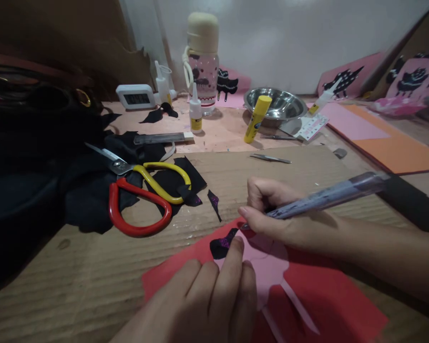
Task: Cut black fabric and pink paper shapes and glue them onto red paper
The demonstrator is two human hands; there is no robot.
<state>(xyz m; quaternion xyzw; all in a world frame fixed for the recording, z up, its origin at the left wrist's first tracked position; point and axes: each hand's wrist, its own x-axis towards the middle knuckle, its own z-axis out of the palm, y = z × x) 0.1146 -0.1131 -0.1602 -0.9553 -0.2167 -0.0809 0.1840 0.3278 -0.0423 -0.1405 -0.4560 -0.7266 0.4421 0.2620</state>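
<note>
In my right hand (271, 209) is a pen (314, 195), its tip down at the upper edge of a pink paper cutout (260, 271) with two long thin legs. Beneath the cutout lies a sheet of red paper (336, 290). My left hand (214, 295) rests flat over the cutout, the index fingertip pressing near its top left edge. Just beside that fingertip lies a black piece with purple glitter (219, 247). A smaller black scrap with glitter (213, 202) sits on the cardboard beyond the red sheet.
Scissors (143, 197) with red and yellow handles lie among black scraps at left. Tweezers (270, 158), a glue stick (257, 119), a glue bottle (196, 114), a metal bowl (279, 105) and a water bottle (203, 66) stand or lie farther back. Orange paper (407, 147) is at right.
</note>
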